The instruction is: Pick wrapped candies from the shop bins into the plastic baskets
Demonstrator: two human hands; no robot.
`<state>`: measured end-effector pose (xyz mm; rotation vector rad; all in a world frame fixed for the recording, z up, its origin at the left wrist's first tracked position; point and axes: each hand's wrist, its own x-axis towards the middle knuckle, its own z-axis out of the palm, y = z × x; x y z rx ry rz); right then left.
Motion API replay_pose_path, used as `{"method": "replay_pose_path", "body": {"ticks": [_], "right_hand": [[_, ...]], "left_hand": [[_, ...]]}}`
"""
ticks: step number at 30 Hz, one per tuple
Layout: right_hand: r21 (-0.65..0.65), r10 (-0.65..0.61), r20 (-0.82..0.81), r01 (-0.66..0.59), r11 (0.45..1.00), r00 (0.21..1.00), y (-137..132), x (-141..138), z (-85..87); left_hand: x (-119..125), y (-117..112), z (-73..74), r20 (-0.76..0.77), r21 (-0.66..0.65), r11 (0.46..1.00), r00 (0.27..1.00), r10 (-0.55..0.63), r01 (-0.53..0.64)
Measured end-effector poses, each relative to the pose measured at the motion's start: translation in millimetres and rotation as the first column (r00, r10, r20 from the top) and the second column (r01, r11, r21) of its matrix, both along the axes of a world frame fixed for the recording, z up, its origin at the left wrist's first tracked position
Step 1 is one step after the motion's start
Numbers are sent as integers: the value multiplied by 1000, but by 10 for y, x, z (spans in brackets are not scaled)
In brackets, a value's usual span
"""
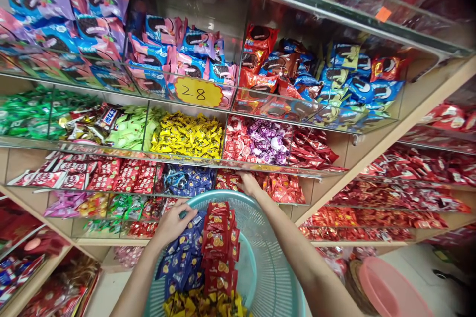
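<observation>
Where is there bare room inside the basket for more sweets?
Right of the red packets, the basket is bare up to its right wall. Crowded: its left side, with blue packets, and near end, with yellow sweets.

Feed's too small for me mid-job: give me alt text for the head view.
The right hand reaches into a low shelf compartment beyond a teal basket, its fingertips hard to make out; the left hand is at the basket's left rim. In the basket lie blue packets, red packets and yellow sweets. Higher shelves hold more sweets, with a "28" sign.
</observation>
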<state>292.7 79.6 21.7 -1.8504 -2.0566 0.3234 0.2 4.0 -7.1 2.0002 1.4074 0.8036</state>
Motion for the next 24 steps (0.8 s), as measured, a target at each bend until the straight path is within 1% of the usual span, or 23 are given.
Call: {"method": "replay_pose_path", "body": {"ticks": [3,6,9,11,15,18,21,24], "right_hand": [[-63,29,67,-25,998,997,139,-77,-17],[-89,26,91,-18,996,995,183,-111,-43],[-97,14,67,-7,995,998,186,-101,-73],[-101,8,22,-6,995,1000,187,-82,-90],[-95,-13,-135,0,995,991,174,-27,-99],[-76,-30,-309,7,997,950,106,21,-61],[-82,-50,-511,9,997,858,-70,54,7],[-126,-76,-673,-12,992,736,-363,67,75]], "left_hand": [[-2,0,0,-3,15,1000,1000,5,-5],[-3,2,0,-7,5,1000,1000,-5,5],[0,3,3,-2,8,1000,1000,-5,5],[3,0,7,-4,4,1000,1000,4,-4],[4,-5,7,-5,-4,1000,1000,11,-11],[-4,1,-4,13,23,1000,1000,6,-7],[-11,9,-15,11,24,1000,1000,11,-11],[-10,10,-16,7,7,1000,1000,20,-20]]}}
